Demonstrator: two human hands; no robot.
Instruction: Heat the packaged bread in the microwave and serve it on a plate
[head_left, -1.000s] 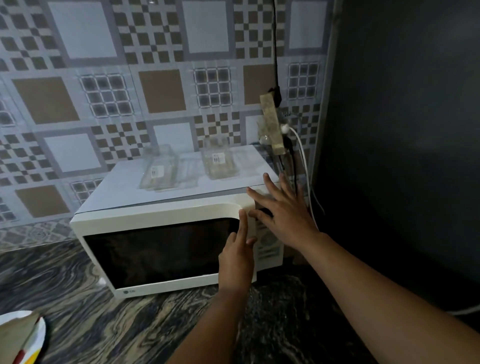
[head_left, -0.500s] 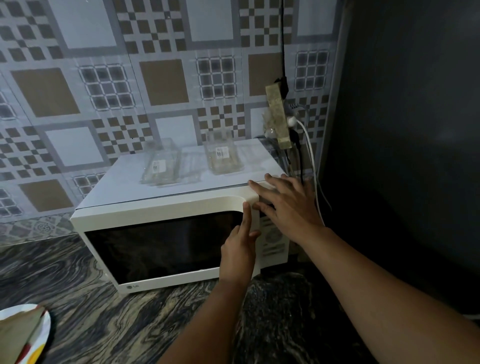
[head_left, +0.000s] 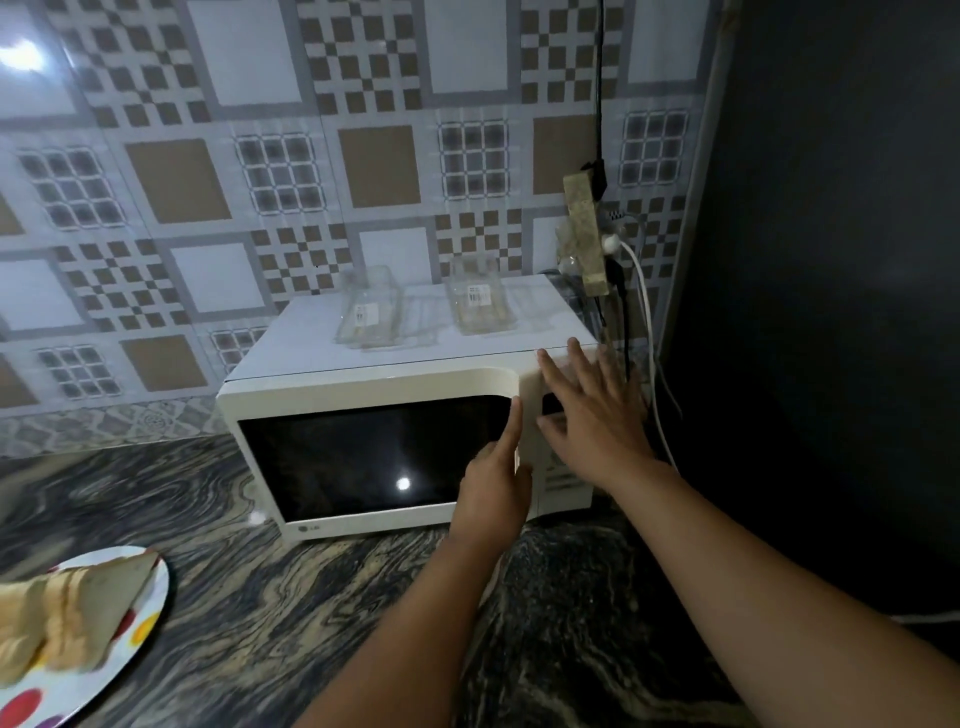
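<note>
The microwave (head_left: 374, 384) is white with a black door window. The counter (head_left: 260, 597) swirls in black, grey and tan. The wall tiles (head_left: 260, 156) show grey, white and brown checks. The plate (head_left: 140, 623) looks white with red, yellow and perhaps purple dots.

Home kitchen: white microwave (head_left: 395, 415) at centre on dark marbled counter (head_left: 260, 597); patterned wall tiles (head_left: 260, 156) at 12 o'clock; plate (head_left: 150, 597) with bread (head_left: 67, 618) at 8 o'clock; socket strip (head_left: 587, 234) with plugs at 2 o'clock
</note>
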